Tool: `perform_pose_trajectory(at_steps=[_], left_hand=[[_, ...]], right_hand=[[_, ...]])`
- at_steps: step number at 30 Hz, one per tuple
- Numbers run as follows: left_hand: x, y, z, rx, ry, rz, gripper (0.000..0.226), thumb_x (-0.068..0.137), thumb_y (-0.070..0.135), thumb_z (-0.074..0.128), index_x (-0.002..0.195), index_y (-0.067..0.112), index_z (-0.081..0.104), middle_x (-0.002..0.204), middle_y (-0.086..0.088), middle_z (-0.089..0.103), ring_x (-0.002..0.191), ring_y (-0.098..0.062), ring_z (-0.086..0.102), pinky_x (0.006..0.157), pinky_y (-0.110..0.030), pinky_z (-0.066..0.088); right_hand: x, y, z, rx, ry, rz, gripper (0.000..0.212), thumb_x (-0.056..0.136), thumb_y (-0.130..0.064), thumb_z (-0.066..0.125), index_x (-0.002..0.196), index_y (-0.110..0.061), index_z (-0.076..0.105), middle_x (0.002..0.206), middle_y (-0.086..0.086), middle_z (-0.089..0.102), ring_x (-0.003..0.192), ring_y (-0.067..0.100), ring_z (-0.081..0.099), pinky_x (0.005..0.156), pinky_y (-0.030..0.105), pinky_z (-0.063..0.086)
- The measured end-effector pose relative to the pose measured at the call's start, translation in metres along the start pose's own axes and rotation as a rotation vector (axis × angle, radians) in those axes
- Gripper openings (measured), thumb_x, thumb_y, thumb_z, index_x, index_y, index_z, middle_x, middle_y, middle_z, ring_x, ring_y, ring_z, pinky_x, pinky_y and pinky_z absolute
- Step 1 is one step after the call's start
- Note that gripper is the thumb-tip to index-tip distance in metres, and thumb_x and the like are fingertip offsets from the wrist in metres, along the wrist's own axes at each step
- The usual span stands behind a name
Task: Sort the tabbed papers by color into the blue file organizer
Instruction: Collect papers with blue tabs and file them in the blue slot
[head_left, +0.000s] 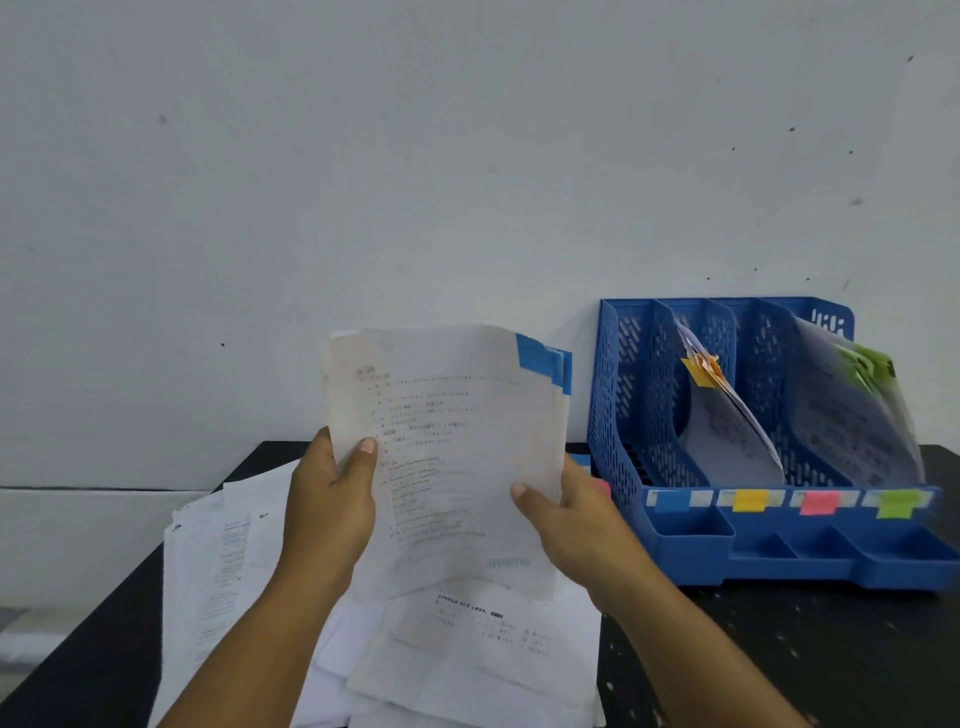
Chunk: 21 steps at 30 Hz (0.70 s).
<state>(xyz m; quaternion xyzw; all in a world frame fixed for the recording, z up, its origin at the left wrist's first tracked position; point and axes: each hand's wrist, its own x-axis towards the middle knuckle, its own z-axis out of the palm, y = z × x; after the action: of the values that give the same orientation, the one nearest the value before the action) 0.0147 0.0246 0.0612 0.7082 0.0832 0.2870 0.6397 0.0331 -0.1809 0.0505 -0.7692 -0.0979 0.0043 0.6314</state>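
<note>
At the far left of the black table (810, 654) lies my loose pile of white papers (223, 561), spread flat and overlapping, printed text showing on several sheets; it runs under my forearms and on toward the middle of the table. My left hand (327, 499) is closed on the left edge of a small sheaf of blue-tabbed papers (452, 457), thumb pressed flat on the front sheet, the other fingers hidden behind it; the sheaf stands nearly upright, lifted clear above the pile, its blue tabs (545, 364) sticking out at the top right corner, at least two of them staggered one behind another. My right hand (576, 519) pinches the lower right edge of the same sheaf, thumb on the front, fingers curled behind; so both hands are shut on that one bundle. Just right of it stands the blue file organizer (769, 551), set back against the white wall (415, 156); along its front rail sit four colour labels, blue (671, 500), yellow (749, 500), pink (820, 503) and green (894, 503), in that order. The blue-labelled slot at its left looks bare of paper; the next holds leaning sheets with yellow tabs (702, 370); whether the pink slot holds anything I cannot tell; the rightmost holds curling sheets with green tabs (870, 364).
</note>
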Motion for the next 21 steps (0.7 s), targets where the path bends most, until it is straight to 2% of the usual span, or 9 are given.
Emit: perform_pose_trajectory(at_steps=[4, 9, 12, 14, 16, 18, 20, 21], left_hand=[[0.005, 0.003, 0.005, -0.009, -0.003, -0.018, 0.012, 0.099, 0.028, 0.051, 0.101, 0.037, 0.058, 0.101, 0.016, 0.067, 0.093, -0.007, 0.064, 0.068, -0.026, 0.049], [0.008, 0.016, 0.02, 0.024, -0.064, 0.023, 0.018, 0.097, 0.025, 0.054, 0.114, 0.031, 0.053, 0.105, 0.017, 0.064, 0.098, -0.009, 0.062, 0.07, -0.025, 0.05], [0.006, 0.024, 0.034, -0.015, -0.105, 0.048, 0.038, 0.096, 0.026, 0.057, 0.13, 0.036, 0.043, 0.112, 0.015, 0.063, 0.103, -0.009, 0.061, 0.084, -0.029, 0.049], [0.003, 0.025, 0.044, -0.039, -0.116, 0.061, 0.055, 0.095, 0.03, 0.058, 0.142, 0.042, 0.03, 0.125, 0.014, 0.055, 0.114, -0.009, 0.055, 0.093, -0.03, 0.042], [0.0, 0.022, 0.054, -0.06, -0.12, 0.052, 0.062, 0.094, 0.031, 0.057, 0.145, 0.045, 0.023, 0.133, 0.014, 0.049, 0.122, -0.008, 0.048, 0.098, -0.032, 0.039], [-0.002, 0.016, 0.063, -0.059, -0.131, 0.023, 0.059, 0.094, 0.031, 0.058, 0.143, 0.044, 0.028, 0.131, 0.014, 0.05, 0.117, -0.007, 0.051, 0.093, -0.029, 0.041], [-0.005, 0.009, 0.075, -0.021, -0.168, -0.007, 0.05, 0.093, 0.028, 0.061, 0.136, 0.04, 0.04, 0.126, 0.011, 0.055, 0.105, -0.001, 0.056, 0.078, -0.019, 0.044], [-0.008, 0.007, 0.082, 0.002, -0.197, -0.021, 0.046, 0.092, 0.026, 0.062, 0.133, 0.037, 0.044, 0.122, 0.009, 0.057, 0.099, 0.0, 0.057, 0.067, -0.013, 0.045]], right_hand=[[-0.001, 0.015, -0.01, -0.189, -0.031, 0.036, 0.031, 0.097, -0.035, 0.054, 0.127, -0.028, 0.058, 0.106, -0.022, 0.063, 0.103, 0.005, 0.06, 0.087, 0.023, 0.052], [-0.007, 0.004, -0.024, -0.169, 0.059, -0.069, 0.02, 0.096, -0.037, 0.055, 0.11, -0.028, 0.064, 0.099, -0.016, 0.07, 0.087, 0.001, 0.067, 0.064, 0.014, 0.055], [-0.014, -0.005, -0.042, -0.198, 0.211, -0.124, 0.016, 0.096, -0.036, 0.054, 0.101, -0.025, 0.065, 0.093, -0.011, 0.071, 0.083, 0.005, 0.067, 0.064, 0.018, 0.056], [-0.018, -0.008, -0.058, -0.22, 0.299, -0.173, 0.015, 0.096, -0.035, 0.054, 0.092, -0.027, 0.065, 0.087, -0.011, 0.072, 0.077, 0.003, 0.067, 0.059, 0.018, 0.055], [-0.024, -0.011, -0.075, -0.26, 0.375, -0.209, 0.016, 0.097, -0.033, 0.054, 0.084, -0.032, 0.064, 0.081, -0.013, 0.072, 0.074, 0.003, 0.067, 0.059, 0.022, 0.055], [-0.03, -0.014, -0.093, -0.268, 0.45, -0.215, 0.018, 0.097, -0.031, 0.054, 0.082, -0.031, 0.065, 0.077, -0.012, 0.072, 0.071, 0.006, 0.067, 0.056, 0.022, 0.055], [-0.035, -0.015, -0.111, -0.279, 0.532, -0.2, 0.017, 0.097, -0.03, 0.054, 0.084, -0.028, 0.065, 0.075, -0.011, 0.07, 0.068, 0.006, 0.066, 0.047, 0.015, 0.048], [-0.037, -0.015, -0.12, -0.298, 0.573, -0.191, 0.017, 0.097, -0.03, 0.053, 0.086, -0.026, 0.065, 0.076, -0.011, 0.069, 0.068, 0.007, 0.065, 0.045, 0.017, 0.046]])
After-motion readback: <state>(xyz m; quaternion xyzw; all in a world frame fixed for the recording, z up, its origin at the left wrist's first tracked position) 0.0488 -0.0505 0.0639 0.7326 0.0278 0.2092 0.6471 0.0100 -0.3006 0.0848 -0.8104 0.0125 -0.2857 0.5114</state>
